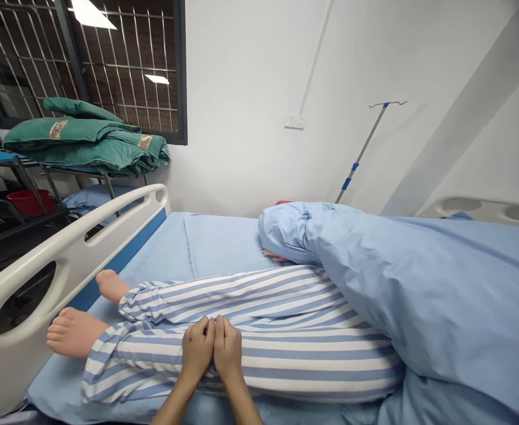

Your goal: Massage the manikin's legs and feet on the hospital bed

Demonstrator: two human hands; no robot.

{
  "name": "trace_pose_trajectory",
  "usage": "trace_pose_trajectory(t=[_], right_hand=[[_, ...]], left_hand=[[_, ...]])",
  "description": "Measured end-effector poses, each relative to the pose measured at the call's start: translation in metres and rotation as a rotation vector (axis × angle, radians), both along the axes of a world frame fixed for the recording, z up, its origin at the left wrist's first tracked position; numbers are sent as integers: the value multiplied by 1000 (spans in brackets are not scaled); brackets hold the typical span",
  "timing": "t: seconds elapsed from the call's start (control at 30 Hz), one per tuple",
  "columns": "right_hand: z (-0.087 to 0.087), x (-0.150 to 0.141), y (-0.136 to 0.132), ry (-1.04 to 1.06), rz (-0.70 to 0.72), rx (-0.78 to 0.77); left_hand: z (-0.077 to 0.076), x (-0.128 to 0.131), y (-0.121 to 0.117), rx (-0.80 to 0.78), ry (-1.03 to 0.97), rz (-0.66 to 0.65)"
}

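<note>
My left hand [198, 347] and my right hand [227, 348] are side by side, closed into fists with knuckles up and thumbs close together. Both are over the near leg of blue-and-white striped trousers [312, 361], around the knee. No cloth shows pulled up between the fingers; whether the fists press on the leg I cannot tell. The trousers are on a figure lying on its back, probably a mannequin. Its near bare foot [76, 332] and far bare foot [111, 285] point left. A light blue quilt [419, 277] covers its upper body, with fingertips [275, 255] showing at the edge.
The bed has a light blue sheet [224, 236] and a cream footboard [71, 248] at left. Behind it stand an IV pole [368, 144] and a wall socket [294, 123]. Folded green quilts [86, 139] lie on a rack by the barred window, near a red bucket [29, 202].
</note>
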State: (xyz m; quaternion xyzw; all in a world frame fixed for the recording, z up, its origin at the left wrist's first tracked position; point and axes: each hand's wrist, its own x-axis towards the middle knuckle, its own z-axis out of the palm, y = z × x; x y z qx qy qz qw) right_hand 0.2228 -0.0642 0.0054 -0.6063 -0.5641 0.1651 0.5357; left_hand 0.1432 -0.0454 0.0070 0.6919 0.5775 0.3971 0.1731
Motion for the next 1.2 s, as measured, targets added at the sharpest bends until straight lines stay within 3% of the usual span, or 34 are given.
trace_pose_trajectory(t=[0.17, 0.43, 0.5, 0.73, 0.9, 1.1, 1.2], right_hand=[[3, 4, 2, 113, -15, 21], [5, 12, 3, 305, 30, 11], [4, 14, 2, 324, 39, 10], [0, 14, 2, 407, -6, 12], [7, 17, 1, 339, -10, -11], [38, 34, -6, 52, 20, 61], [37, 41, -6, 19, -1, 41]], left_hand=[[6, 4, 1, -73, -53, 0], [51, 43, -8, -157, -484, -54], [49, 46, -10, -140, -491, -37], [6, 31, -7, -69, -164, -66], [6, 31, -6, -58, -105, -53], [7, 32, -6, -47, -38, -53], [8, 32, -7, -33, -23, -41]])
